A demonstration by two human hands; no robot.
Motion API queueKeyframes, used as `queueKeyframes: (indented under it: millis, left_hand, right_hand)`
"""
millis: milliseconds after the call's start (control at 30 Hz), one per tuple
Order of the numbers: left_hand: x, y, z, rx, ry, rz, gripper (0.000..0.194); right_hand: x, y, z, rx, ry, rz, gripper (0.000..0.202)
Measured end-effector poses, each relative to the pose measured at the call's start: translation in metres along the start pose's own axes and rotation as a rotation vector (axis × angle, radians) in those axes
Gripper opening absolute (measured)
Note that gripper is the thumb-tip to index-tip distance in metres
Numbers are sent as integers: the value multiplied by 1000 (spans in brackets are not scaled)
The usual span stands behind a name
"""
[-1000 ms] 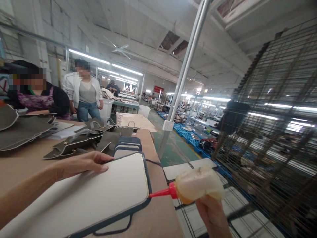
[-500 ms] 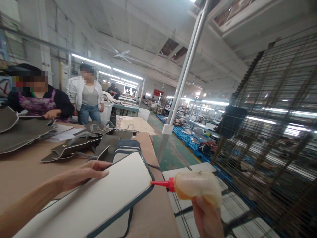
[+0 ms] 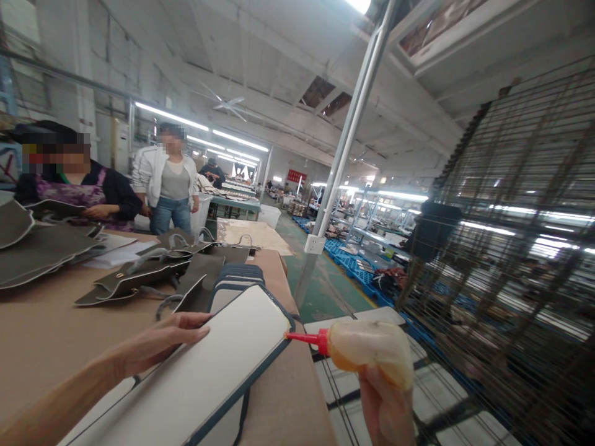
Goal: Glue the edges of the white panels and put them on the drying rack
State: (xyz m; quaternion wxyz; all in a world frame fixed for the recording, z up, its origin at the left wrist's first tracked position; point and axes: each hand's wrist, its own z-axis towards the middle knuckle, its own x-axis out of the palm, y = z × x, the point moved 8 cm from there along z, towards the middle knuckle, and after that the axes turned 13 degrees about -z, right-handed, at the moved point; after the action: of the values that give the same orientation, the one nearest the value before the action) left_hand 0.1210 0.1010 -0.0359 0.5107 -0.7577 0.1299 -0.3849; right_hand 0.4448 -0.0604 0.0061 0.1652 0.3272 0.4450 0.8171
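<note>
My left hand (image 3: 170, 341) pinches the far-left edge of a long white panel (image 3: 223, 365) with a dark blue border and rounded corners, which slants across the table. In my right hand (image 3: 388, 402) is a translucent squeeze bottle (image 3: 372, 350) of amber glue, lying on its side with my fingers wrapped beneath it. Its red nozzle (image 3: 304, 337) points left, the tip touching the panel's edge near the far right corner. A thin yellowish line of glue shows along that end. Behind the panel lies a stack of similar dark-edged panels (image 3: 239, 274).
Dark grey-brown bag pieces (image 3: 139, 272) with handles cover the far left of the brown table (image 3: 41, 334). Two people stand or sit beyond it. A metal post (image 3: 344, 148) with a socket box rises past the table. At right, a wire rack (image 3: 520, 186) holds more white panels (image 3: 437, 390).
The panel has shifted slightly and turned, its far right corner now further right. The nozzle tip has moved slightly up along the end edge. The standing person has moved a little right.
</note>
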Motion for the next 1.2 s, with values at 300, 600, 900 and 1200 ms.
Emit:
queueKeyframes:
  millis: [300,600,900,1200]
  left_hand:
    - [-4,3,3,15,-69,-16,43]
    - [-2,5,6,37,-103,8,49]
    - [-6,8,14,61,-93,-6,49]
    - [-6,5,14,87,-137,-44,46]
  right_hand:
    - [8,-1,-4,-7,21,-20,54]
    - [12,-6,-15,72,4,40,78]
    - [25,-7,-21,97,65,48,61]
    - [31,-11,-32,187,41,39,68]
